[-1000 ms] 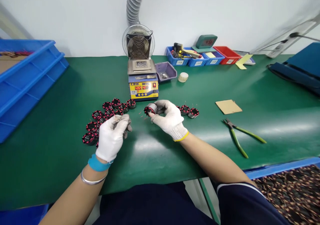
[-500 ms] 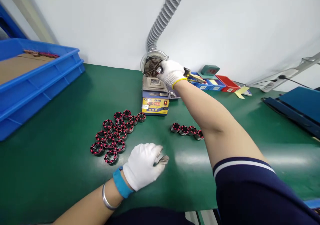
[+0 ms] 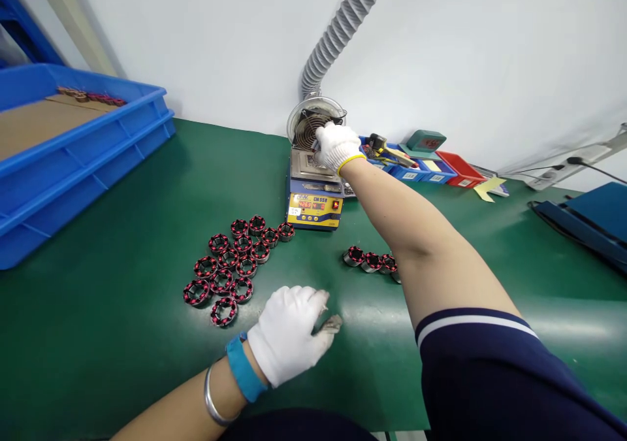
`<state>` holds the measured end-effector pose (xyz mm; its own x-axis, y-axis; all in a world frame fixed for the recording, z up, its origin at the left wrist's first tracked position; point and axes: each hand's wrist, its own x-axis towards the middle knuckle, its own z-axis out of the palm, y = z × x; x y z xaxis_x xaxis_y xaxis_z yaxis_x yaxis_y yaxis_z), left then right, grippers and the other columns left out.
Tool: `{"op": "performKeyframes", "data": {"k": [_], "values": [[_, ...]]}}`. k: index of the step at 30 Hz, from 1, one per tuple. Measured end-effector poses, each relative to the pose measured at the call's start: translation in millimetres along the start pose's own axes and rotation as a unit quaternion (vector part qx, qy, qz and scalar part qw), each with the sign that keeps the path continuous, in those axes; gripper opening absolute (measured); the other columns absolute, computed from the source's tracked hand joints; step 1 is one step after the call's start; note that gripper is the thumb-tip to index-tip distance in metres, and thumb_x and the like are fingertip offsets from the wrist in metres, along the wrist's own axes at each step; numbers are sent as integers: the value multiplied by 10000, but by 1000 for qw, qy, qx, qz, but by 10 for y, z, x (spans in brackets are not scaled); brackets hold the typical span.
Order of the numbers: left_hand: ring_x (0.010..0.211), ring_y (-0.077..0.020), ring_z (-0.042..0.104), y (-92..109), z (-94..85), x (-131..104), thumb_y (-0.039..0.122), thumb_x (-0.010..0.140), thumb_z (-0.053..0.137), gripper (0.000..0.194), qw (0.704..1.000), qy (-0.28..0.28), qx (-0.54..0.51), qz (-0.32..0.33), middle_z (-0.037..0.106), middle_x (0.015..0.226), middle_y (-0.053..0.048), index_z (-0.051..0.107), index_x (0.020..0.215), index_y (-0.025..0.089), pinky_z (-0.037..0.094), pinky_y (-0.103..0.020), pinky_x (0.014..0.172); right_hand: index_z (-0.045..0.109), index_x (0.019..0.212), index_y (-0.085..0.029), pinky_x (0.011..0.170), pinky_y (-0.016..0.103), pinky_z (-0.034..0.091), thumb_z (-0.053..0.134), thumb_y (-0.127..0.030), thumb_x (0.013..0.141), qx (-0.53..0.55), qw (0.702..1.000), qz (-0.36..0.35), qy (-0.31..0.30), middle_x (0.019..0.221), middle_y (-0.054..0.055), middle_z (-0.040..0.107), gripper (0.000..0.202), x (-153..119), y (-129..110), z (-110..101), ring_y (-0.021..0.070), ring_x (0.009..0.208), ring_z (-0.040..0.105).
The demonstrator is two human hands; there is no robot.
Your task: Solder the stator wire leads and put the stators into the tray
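Observation:
My right hand (image 3: 337,147), in a white knit glove with a yellow cuff, reaches to the solder pot (image 3: 314,211) and grips a small motor stator over its molten surface. Most of that stator is hidden by the fingers. My left hand (image 3: 291,333), gloved in white with greyed fingertips, hovers low over the near part of the table, thumb apart from the fingers and nothing between them. Left of it stand several ring-shaped stators (image 3: 228,258) with red and black windings in a cluster. A short row of stators (image 3: 371,261) lies beneath my right forearm, partly covered by it.
Behind the pot, a round fan hood (image 3: 300,124) joins a grey ribbed duct (image 3: 337,29). A large blue crate (image 3: 93,160) stands at left. Small blue bins (image 3: 409,174) and a red bin (image 3: 460,170) line the wall. A dark blue case (image 3: 588,222) lies at far right.
My right hand has lowered slightly toward the pot with the stator. The view has shifted a little, moving the scene rightward. My left hand keeps about the same pose.

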<state>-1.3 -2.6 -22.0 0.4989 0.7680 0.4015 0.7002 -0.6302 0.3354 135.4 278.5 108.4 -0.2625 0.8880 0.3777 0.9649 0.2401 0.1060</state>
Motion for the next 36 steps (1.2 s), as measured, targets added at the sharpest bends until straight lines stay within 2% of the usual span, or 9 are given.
{"op": "performKeyframes", "data": {"k": [6,11,13,17,20,23,28,32,36], "values": [[708,-251,622,-24,59,-25,363,799,583,312,994,108,-25,6,669,853,-69,606,1029,154,483,-385,613,620,1061,-130,833,473,458,675,-276,709,-9,997,70,26,1064,140,584,386,-79,5,-188,313,991,570],[809,-226,624,-50,31,4,356,816,581,420,974,148,-154,-72,666,948,-92,544,1172,136,515,-393,738,641,983,-113,838,425,445,619,-324,766,152,981,100,70,896,105,615,303,-390,4,-327,276,958,578],[881,-201,626,-67,5,36,357,813,592,462,942,146,-268,-140,648,1058,-98,513,1216,146,519,-365,796,663,945,-132,791,402,461,645,-377,735,202,972,110,50,835,86,627,323,-634,-84,-366,259,889,593],[936,-167,628,-120,-23,106,383,808,596,607,840,139,-459,-254,552,1268,-131,404,1327,136,523,-331,831,703,870,-185,667,362,473,692,-457,648,248,960,114,-58,739,40,631,352,-1129,-323,-441,207,724,602],[966,-181,626,-138,-7,128,393,797,599,657,818,122,-493,-268,540,1282,-157,374,1346,111,521,-339,839,711,865,-218,658,374,474,683,-438,643,228,965,106,-77,762,37,643,314,-1255,-411,-455,220,740,608],[956,-183,630,-117,30,101,379,805,596,599,845,106,-460,-249,570,1251,-138,416,1317,125,529,-340,831,697,908,-226,698,409,481,650,-401,679,169,982,84,-12,855,56,653,293,-1071,-344,-398,257,815,610],[921,-207,630,-78,102,4,343,843,562,523,956,155,-233,-91,617,1174,-129,429,1309,145,535,-393,820,647,1026,-175,802,488,470,659,-365,693,39,997,33,57,1061,130,607,383,-470,-85,-265,321,954,571],[869,-231,636,-80,126,-26,349,865,530,505,973,206,-103,-10,635,1126,-138,413,1309,139,550,-405,748,621,1082,-164,822,557,443,697,-295,682,-13,999,24,36,1130,175,566,428,-185,-46,-201,382,1016,532],[936,-264,635,-81,118,-13,352,868,514,483,972,227,-60,16,630,1144,-152,419,1287,130,557,-415,760,614,1106,-153,799,580,448,706,-271,695,-41,999,15,9,1154,204,554,438,-145,-120,-147,425,1032,524]]}}
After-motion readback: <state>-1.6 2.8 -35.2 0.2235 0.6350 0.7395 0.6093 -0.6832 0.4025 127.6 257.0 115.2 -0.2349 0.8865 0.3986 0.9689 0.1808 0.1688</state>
